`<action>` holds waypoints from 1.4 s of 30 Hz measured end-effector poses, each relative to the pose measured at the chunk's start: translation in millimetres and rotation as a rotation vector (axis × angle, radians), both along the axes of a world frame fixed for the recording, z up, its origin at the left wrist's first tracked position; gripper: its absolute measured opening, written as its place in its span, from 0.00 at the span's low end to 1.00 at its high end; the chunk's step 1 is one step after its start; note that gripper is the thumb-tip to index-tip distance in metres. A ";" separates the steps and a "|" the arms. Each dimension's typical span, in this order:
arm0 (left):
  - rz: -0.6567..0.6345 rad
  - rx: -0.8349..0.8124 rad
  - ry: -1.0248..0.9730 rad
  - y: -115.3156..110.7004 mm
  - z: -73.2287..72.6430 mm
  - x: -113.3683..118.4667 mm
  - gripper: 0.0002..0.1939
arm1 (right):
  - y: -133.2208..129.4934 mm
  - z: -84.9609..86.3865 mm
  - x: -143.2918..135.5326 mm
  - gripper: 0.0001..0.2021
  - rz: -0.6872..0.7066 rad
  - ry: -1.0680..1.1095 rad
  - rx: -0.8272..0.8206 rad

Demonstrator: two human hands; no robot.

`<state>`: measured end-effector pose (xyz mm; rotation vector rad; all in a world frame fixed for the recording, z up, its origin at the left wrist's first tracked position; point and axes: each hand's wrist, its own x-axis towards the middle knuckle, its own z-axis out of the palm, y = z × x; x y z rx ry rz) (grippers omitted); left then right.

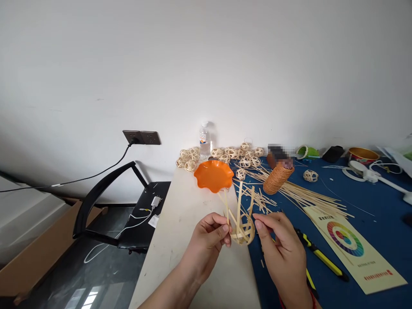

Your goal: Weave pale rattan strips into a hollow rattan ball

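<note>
Between my two hands is a partly woven bamboo-strip ball point(243, 234), rounded below, with several loose strip ends standing up from it. My left hand point(210, 234) pinches its left side between thumb and fingers. At its right side, the thumb and index finger of my right hand point(278, 240) close on a strip. Just beyond stands an orange wavy-rimmed dish point(213, 175). Loose bamboo strips point(257, 197) lie on the blue mat point(334, 184) past my right hand.
Finished woven balls point(246, 161) line the wall beside a water bottle point(204, 141). A twine-wrapped cylinder point(278, 177) rests on the strips. Right of my hand lie a yellow-black cutter point(323, 257) and a colour-wheel card point(357, 253). A black chair point(144, 214) stands left of the table.
</note>
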<state>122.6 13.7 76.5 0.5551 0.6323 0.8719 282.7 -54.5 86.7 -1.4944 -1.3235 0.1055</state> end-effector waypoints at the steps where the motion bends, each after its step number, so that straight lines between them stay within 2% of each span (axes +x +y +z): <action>1: -0.001 0.019 0.025 -0.2 0.4 0.4 0.12 | 1.3 0.6 1.8 0.07 0.009 -0.010 -0.033; 7: 0.007 0.132 0.161 -2.1 0.8 1.6 0.12 | 5.2 -5.1 8.8 0.13 0.042 0.032 -0.240; 16: -0.002 0.184 0.246 -4.7 0.9 4.6 0.13 | 9.3 1.6 10.6 0.17 0.111 0.316 -0.446; 24: -0.002 0.152 0.250 -5.8 1.6 6.5 0.12 | 8.4 -2.4 9.6 0.17 0.097 0.444 -0.422; 30: -0.006 0.148 0.238 -6.8 2.3 6.2 0.11 | 9.2 1.3 7.9 0.16 0.089 0.531 -0.413; 37: 0.008 0.140 0.268 -7.9 2.5 7.0 0.11 | 11.2 0.3 9.5 0.20 0.232 0.539 -0.374; 42: -0.003 0.147 0.259 -8.4 3.6 7.6 0.12 | 10.5 -4.3 9.4 0.19 0.161 0.584 -0.437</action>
